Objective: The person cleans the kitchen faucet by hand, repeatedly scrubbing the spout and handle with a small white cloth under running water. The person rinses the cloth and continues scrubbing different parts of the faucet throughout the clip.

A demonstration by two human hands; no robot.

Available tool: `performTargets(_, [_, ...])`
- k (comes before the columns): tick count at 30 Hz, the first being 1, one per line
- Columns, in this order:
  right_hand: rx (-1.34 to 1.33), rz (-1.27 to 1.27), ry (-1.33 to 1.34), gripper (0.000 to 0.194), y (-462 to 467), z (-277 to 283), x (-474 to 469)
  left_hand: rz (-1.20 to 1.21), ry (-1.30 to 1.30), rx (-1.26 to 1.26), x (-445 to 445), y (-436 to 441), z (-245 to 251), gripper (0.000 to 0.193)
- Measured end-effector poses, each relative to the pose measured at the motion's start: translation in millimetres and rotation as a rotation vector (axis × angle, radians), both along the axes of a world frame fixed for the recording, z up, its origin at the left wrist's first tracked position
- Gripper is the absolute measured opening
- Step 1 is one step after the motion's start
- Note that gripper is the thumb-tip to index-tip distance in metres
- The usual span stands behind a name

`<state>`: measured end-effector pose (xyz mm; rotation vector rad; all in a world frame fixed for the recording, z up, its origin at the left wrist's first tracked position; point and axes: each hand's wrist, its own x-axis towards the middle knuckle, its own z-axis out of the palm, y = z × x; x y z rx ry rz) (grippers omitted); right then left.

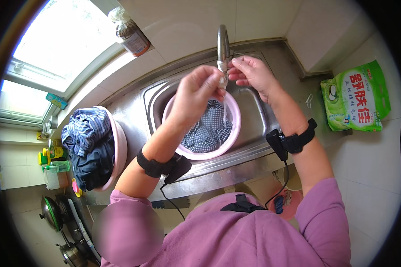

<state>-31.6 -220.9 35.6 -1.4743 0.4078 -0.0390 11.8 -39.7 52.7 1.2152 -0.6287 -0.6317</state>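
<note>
Water runs from the metal faucet (pixel 222 43) into a pink plastic basin (pixel 235 133) standing in the stainless steel sink (pixel 254 106). Checked blue-and-white cloth (pixel 207 128) lies in the basin. Above it, my left hand (pixel 200 90) is closed with thumb against fingers at the stream, on a small whitish thing too unclear to name. My right hand (pixel 250 73) is raised beside the faucet spout, its fingers curled and partly apart, with nothing plainly held.
Left of the sink, a second pink basin (pixel 121 147) is heaped with striped and dark clothes (pixel 90 140). A green bag of soap powder (pixel 356 98) stands at right. A jar (pixel 133 40) is on the windowsill; pots (pixel 70 255) sit at lower left.
</note>
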Motion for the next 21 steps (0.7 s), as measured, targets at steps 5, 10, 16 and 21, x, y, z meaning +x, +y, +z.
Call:
performTargets(5, [0.231, 0.156, 0.007, 0.025, 12, 6, -9, -0.19, -0.006, 0.023, -26, -3, 7, 0.017])
performTargets(10, [0.154, 0.093, -0.062, 0.015, 15, 13, -18, -0.335, 0.023, 0.145, -37, 5, 14, 0.012])
performTargets(16, [-0.006, -0.027, -0.124, 0.016, -8, 12, -48, -0.116, -0.063, 0.063, -19, 10, 6, 0.012])
performTargets(21, [-0.162, -0.12, -0.259, 0.021, -6, -7, -49, 0.194, -0.389, 0.093, 2, -12, -7, 0.015])
